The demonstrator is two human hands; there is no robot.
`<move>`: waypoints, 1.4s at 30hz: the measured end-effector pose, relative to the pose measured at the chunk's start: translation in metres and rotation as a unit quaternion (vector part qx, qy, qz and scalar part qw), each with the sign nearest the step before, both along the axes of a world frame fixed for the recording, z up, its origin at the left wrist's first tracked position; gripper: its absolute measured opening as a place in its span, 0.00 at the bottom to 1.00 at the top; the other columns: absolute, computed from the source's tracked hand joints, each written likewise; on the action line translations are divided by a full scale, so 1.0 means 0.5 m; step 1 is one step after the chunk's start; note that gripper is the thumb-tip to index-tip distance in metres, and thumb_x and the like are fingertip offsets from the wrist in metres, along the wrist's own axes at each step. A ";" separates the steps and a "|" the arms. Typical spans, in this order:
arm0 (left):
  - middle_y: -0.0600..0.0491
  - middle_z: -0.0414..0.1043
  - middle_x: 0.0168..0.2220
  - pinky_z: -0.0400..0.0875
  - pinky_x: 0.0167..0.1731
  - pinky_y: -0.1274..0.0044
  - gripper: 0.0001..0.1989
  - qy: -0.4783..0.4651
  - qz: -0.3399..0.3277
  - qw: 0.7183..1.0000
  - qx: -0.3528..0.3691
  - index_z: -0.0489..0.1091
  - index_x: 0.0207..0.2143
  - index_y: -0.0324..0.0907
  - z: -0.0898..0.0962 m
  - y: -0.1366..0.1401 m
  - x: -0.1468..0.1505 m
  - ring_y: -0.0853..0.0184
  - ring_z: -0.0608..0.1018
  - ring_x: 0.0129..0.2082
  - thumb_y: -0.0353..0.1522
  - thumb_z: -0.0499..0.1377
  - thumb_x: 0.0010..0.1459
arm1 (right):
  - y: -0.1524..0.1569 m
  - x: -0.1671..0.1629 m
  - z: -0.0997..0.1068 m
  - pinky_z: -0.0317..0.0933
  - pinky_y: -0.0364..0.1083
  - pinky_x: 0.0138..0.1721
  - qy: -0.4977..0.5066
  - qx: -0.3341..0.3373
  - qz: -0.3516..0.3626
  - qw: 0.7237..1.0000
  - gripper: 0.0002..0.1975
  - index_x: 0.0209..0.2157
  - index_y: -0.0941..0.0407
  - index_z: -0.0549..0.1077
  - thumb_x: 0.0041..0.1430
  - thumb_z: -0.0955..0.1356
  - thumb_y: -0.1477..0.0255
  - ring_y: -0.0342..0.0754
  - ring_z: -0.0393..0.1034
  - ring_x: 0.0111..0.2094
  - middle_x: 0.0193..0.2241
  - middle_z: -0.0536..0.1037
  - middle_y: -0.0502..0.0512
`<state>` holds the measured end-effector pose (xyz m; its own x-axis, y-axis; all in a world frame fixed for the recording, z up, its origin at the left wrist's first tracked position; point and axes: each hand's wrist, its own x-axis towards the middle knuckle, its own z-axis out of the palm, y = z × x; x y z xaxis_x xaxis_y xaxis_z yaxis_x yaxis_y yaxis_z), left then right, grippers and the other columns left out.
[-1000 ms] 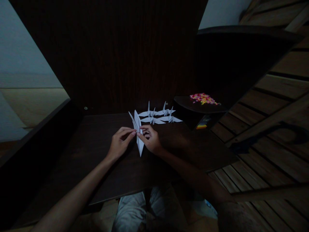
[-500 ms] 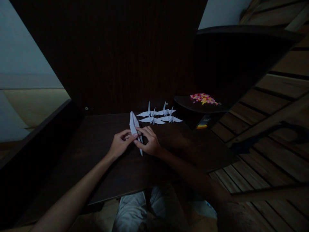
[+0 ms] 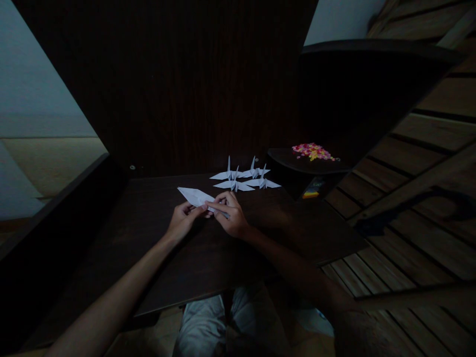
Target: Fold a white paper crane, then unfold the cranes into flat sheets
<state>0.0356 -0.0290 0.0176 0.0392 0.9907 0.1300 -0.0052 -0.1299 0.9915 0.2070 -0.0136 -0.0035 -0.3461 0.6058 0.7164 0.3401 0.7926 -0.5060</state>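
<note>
Between my two hands is a folded piece of white paper point(image 3: 194, 195), long and pointed, its tip aimed to the upper left. My left hand point(image 3: 184, 218) grips its lower edge, thumb on top near the middle. At the paper's right end, my right hand point(image 3: 231, 216) pinches it and covers that end. Several white origami cranes point(image 3: 235, 185) stand close together just beyond my right hand, wings spread and necks upright.
The dark wooden desk point(image 3: 156, 267) has a tall back panel point(image 3: 167, 89) and a raised left side point(image 3: 55, 203). On a low rounded shelf point(image 3: 282, 158) to the right lies a heap of small pink, red and yellow pieces point(image 3: 314, 151). Wooden slats point(image 3: 427, 208) stand further right.
The folded paper has turned from nearly upright to lying slanted, its tip swinging left and down. Both hands have shifted their hold slightly. The cranes stay where they were.
</note>
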 end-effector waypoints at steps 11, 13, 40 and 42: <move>0.55 0.73 0.20 0.71 0.30 0.74 0.08 0.015 -0.002 0.999 0.030 0.71 0.27 0.40 -0.003 0.011 0.001 0.65 0.75 0.23 0.36 0.62 0.46 | 0.017 -0.003 -0.005 0.65 0.49 0.45 0.137 -0.119 0.025 0.983 0.08 0.39 0.53 0.76 0.57 0.68 0.71 0.49 0.68 0.47 0.44 0.71 0.57; 0.55 0.72 0.21 0.70 0.28 0.75 0.08 0.019 -0.010 0.999 0.035 0.71 0.28 0.40 -0.004 0.010 0.001 0.67 0.74 0.22 0.36 0.60 0.48 | 0.025 -0.005 -0.009 0.66 0.48 0.42 0.175 -0.189 0.051 0.965 0.10 0.41 0.53 0.74 0.55 0.69 0.69 0.49 0.69 0.45 0.45 0.72 0.57; 0.51 0.75 0.32 0.68 0.35 0.74 0.12 -0.033 -0.069 0.996 0.037 0.74 0.37 0.39 -0.017 0.012 -0.015 0.63 0.75 0.34 0.31 0.59 0.48 | 0.031 0.001 0.001 0.64 0.45 0.38 0.244 -0.343 0.100 0.902 0.07 0.28 0.56 0.78 0.47 0.68 0.72 0.46 0.72 0.34 0.28 0.79 0.51; 0.51 0.76 0.33 0.69 0.35 0.74 0.14 -0.033 -0.071 0.996 0.038 0.74 0.37 0.39 -0.011 0.008 -0.015 0.63 0.76 0.34 0.32 0.62 0.44 | 0.031 0.002 -0.001 0.64 0.45 0.38 0.246 -0.358 0.120 0.893 0.08 0.30 0.56 0.78 0.44 0.69 0.73 0.46 0.72 0.34 0.29 0.79 0.51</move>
<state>0.0281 -0.0252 0.0123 0.1681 0.9630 0.2108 -0.0938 -0.1972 0.9759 0.2082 0.0017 -0.0041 -0.2771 0.9204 0.2758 -0.1984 0.2260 -0.9537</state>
